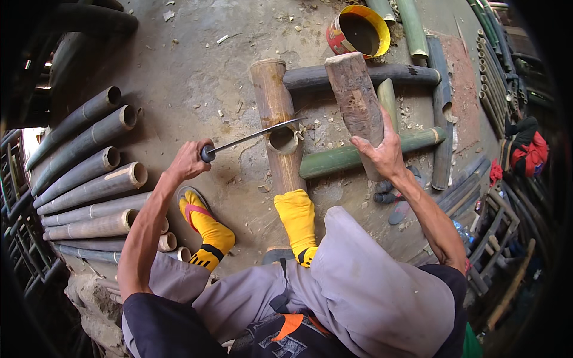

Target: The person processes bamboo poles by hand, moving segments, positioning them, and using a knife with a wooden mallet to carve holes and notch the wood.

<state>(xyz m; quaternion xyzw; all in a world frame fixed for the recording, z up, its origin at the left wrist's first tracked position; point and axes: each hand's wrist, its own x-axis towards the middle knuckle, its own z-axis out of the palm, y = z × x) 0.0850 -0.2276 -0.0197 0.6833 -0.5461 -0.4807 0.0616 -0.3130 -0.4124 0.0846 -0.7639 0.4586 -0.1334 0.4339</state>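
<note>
My left hand (190,160) is closed round the dark handle of a long-bladed knife (253,136). Its blade reaches right, to the edge of a round hole in a thick brown bamboo pole (268,89); whether it touches the rim I cannot tell. With my right hand (385,154) I grip a thick, worn wooden block (356,95), raised over the bamboo pieces. Under it, a green bamboo pole (334,161) runs right from the brown one. A dark bamboo pole (310,77) meets the brown pole farther up. My yellow-socked foot (295,218) rests on the pole's near end.
Several cut bamboo poles (89,203) lie in a row at left. A yellow-rimmed bucket (376,24) stands at the back. An upright dark bamboo piece (440,107) closes the frame's right side. Wood chips litter the concrete floor (197,77). Red cloth (530,155) lies far right.
</note>
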